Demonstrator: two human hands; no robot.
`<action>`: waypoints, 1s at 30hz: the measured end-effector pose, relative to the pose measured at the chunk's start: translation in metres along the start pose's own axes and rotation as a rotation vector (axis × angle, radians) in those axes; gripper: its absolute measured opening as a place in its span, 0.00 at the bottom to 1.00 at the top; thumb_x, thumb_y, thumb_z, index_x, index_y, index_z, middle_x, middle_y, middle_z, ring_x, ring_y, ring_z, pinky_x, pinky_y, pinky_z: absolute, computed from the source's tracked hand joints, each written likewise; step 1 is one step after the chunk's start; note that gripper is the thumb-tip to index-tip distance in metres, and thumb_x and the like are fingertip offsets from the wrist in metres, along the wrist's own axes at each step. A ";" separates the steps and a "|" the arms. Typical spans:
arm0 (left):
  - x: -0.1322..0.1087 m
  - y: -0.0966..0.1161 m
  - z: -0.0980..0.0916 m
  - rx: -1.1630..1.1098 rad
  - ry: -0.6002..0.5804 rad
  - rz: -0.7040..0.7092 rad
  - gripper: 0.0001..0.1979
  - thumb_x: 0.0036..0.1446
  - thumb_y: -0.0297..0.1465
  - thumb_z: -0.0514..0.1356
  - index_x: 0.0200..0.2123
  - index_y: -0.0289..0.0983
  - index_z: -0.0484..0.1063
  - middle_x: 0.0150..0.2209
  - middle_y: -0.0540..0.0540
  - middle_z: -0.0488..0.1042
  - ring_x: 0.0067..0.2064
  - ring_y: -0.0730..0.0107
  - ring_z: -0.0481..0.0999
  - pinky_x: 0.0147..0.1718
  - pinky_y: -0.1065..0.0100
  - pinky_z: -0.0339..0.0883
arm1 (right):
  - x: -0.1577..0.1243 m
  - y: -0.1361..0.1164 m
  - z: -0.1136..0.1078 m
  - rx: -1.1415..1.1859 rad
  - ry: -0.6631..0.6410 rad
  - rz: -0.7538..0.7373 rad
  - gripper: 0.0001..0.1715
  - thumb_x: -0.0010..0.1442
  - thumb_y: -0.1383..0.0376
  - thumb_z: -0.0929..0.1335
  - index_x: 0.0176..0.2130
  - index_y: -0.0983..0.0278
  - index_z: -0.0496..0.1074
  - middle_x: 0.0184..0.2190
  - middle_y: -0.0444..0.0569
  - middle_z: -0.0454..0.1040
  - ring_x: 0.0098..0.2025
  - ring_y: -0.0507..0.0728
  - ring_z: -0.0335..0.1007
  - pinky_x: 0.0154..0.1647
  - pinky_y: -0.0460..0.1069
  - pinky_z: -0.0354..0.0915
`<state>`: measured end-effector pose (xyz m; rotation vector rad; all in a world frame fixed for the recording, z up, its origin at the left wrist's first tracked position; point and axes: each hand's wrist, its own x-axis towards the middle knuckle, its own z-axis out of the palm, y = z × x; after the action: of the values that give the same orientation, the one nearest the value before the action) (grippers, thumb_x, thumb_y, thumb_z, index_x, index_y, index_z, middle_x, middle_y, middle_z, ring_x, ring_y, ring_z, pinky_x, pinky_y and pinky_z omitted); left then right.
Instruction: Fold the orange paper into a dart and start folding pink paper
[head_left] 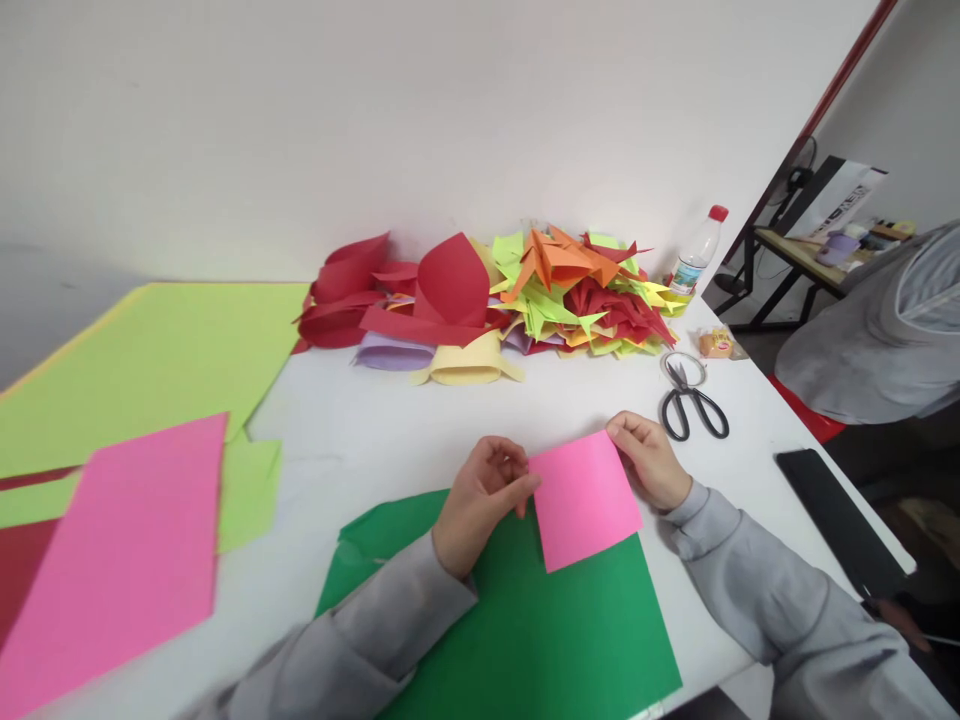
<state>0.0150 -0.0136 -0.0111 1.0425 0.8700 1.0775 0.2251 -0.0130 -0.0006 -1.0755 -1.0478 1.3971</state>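
A small pink paper square is held up at its two upper corners, over a large green sheet on the white table. My left hand pinches its upper left corner between thumb and fingers. At the upper right corner my right hand has a similar grip. The lower edge of the square hangs above or rests on the green sheet; I cannot tell which. Part of the green sheet is hidden under my left forearm.
Folded paper shapes are heaped along the wall, beside red curled paper pieces. Black-handled scissors lie right of my hands, near a bottle. Large pink and lime sheets cover the left side. A person in grey is at right.
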 end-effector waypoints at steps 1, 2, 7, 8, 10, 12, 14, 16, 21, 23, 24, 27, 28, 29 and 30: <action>0.000 -0.001 0.001 0.027 0.007 0.016 0.20 0.42 0.34 0.69 0.34 0.38 0.62 0.31 0.55 0.68 0.19 0.82 0.65 0.15 0.75 0.59 | 0.000 0.001 0.001 0.034 0.004 0.005 0.21 0.50 0.51 0.73 0.26 0.64 0.67 0.17 0.37 0.64 0.19 0.46 0.53 0.20 0.43 0.49; -0.001 -0.001 0.002 0.047 0.018 0.021 0.22 0.41 0.33 0.69 0.36 0.38 0.62 0.34 0.54 0.67 0.18 0.84 0.64 0.14 0.76 0.58 | 0.000 0.001 0.002 0.066 0.007 0.011 0.21 0.50 0.52 0.74 0.26 0.64 0.67 0.17 0.37 0.64 0.19 0.46 0.54 0.20 0.42 0.50; -0.003 0.002 0.005 0.095 0.030 -0.049 0.34 0.38 0.34 0.71 0.48 0.39 0.60 0.42 0.48 0.69 0.20 0.83 0.66 0.11 0.76 0.59 | -0.001 0.002 0.007 0.200 0.023 0.071 0.21 0.48 0.53 0.75 0.26 0.64 0.67 0.17 0.37 0.65 0.18 0.45 0.56 0.19 0.42 0.53; -0.003 0.001 0.005 0.100 -0.007 -0.073 0.32 0.39 0.35 0.71 0.47 0.38 0.61 0.39 0.49 0.70 0.19 0.83 0.66 0.10 0.77 0.57 | -0.001 0.002 0.007 0.215 0.022 0.077 0.21 0.49 0.52 0.75 0.27 0.64 0.67 0.17 0.37 0.66 0.18 0.46 0.57 0.19 0.42 0.55; -0.002 -0.001 0.004 0.095 -0.049 -0.083 0.24 0.43 0.37 0.69 0.41 0.35 0.64 0.32 0.51 0.71 0.15 0.85 0.62 0.09 0.77 0.55 | -0.001 0.002 0.008 0.196 -0.019 0.069 0.24 0.52 0.47 0.72 0.27 0.64 0.67 0.19 0.39 0.68 0.20 0.47 0.62 0.21 0.42 0.60; -0.001 -0.004 0.003 0.056 0.006 -0.037 0.19 0.46 0.38 0.67 0.36 0.35 0.64 0.28 0.54 0.70 0.12 0.86 0.59 0.08 0.77 0.54 | 0.000 0.004 0.007 0.126 -0.107 0.066 0.25 0.51 0.46 0.71 0.29 0.64 0.68 0.21 0.41 0.70 0.22 0.48 0.66 0.22 0.43 0.63; 0.001 -0.007 0.001 0.012 0.100 0.017 0.18 0.48 0.38 0.66 0.36 0.37 0.63 0.28 0.56 0.69 0.11 0.86 0.58 0.08 0.77 0.55 | 0.002 0.007 0.005 0.033 -0.169 0.067 0.24 0.48 0.50 0.75 0.34 0.64 0.69 0.21 0.40 0.71 0.21 0.50 0.68 0.20 0.44 0.65; 0.003 -0.008 -0.001 0.010 0.161 0.047 0.19 0.48 0.37 0.66 0.38 0.38 0.61 0.30 0.56 0.69 0.11 0.86 0.59 0.08 0.76 0.55 | 0.004 0.010 0.003 -0.053 -0.140 0.042 0.27 0.45 0.55 0.76 0.41 0.63 0.67 0.18 0.36 0.70 0.17 0.50 0.68 0.17 0.44 0.64; 0.006 -0.008 -0.012 0.353 0.331 0.304 0.16 0.52 0.35 0.62 0.43 0.39 0.62 0.33 0.52 0.68 0.19 0.78 0.67 0.16 0.72 0.65 | 0.007 0.016 0.005 -0.175 0.009 -0.031 0.33 0.50 0.55 0.74 0.52 0.62 0.63 0.15 0.33 0.66 0.15 0.49 0.66 0.15 0.42 0.62; 0.007 -0.008 -0.018 0.597 0.306 0.526 0.14 0.53 0.33 0.62 0.43 0.39 0.66 0.37 0.47 0.70 0.32 0.68 0.74 0.29 0.64 0.73 | 0.006 0.016 0.008 -0.204 0.017 -0.020 0.27 0.51 0.53 0.73 0.46 0.64 0.69 0.15 0.35 0.67 0.15 0.49 0.67 0.16 0.42 0.63; 0.008 -0.009 -0.022 0.715 0.247 0.628 0.15 0.52 0.34 0.63 0.43 0.39 0.67 0.40 0.44 0.71 0.39 0.62 0.75 0.36 0.59 0.74 | 0.005 0.016 0.010 -0.215 0.003 -0.007 0.25 0.52 0.52 0.72 0.43 0.65 0.71 0.15 0.37 0.67 0.16 0.49 0.67 0.17 0.43 0.64; 0.011 -0.013 -0.029 0.969 -0.006 0.781 0.28 0.45 0.38 0.69 0.49 0.38 0.68 0.52 0.35 0.69 0.55 0.47 0.68 0.50 0.47 0.68 | 0.001 0.016 0.013 -0.225 -0.093 0.037 0.24 0.53 0.51 0.71 0.42 0.66 0.73 0.16 0.40 0.70 0.18 0.50 0.69 0.19 0.44 0.65; 0.011 -0.016 -0.030 1.024 -0.071 0.796 0.32 0.43 0.40 0.70 0.51 0.36 0.67 0.54 0.33 0.68 0.56 0.45 0.67 0.51 0.45 0.67 | 0.000 0.015 0.013 -0.233 -0.126 0.044 0.25 0.54 0.50 0.71 0.43 0.66 0.73 0.16 0.40 0.70 0.18 0.50 0.69 0.20 0.44 0.65; 0.012 -0.018 -0.031 1.071 -0.119 0.808 0.34 0.42 0.40 0.71 0.52 0.35 0.66 0.54 0.33 0.69 0.56 0.43 0.67 0.52 0.45 0.67 | -0.002 0.015 0.012 -0.250 -0.150 0.042 0.25 0.55 0.50 0.71 0.43 0.66 0.73 0.17 0.41 0.71 0.19 0.51 0.69 0.20 0.45 0.65; 0.012 -0.020 -0.031 1.112 -0.155 0.818 0.33 0.43 0.39 0.70 0.52 0.34 0.66 0.53 0.33 0.70 0.56 0.43 0.67 0.52 0.45 0.67 | -0.004 0.014 0.010 -0.276 -0.159 0.026 0.24 0.56 0.50 0.70 0.44 0.66 0.73 0.17 0.41 0.70 0.19 0.50 0.68 0.20 0.45 0.64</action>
<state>-0.0054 0.0027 -0.0403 2.5317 0.9331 1.1142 0.2125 -0.0182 -0.0119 -1.1933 -1.3776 1.4036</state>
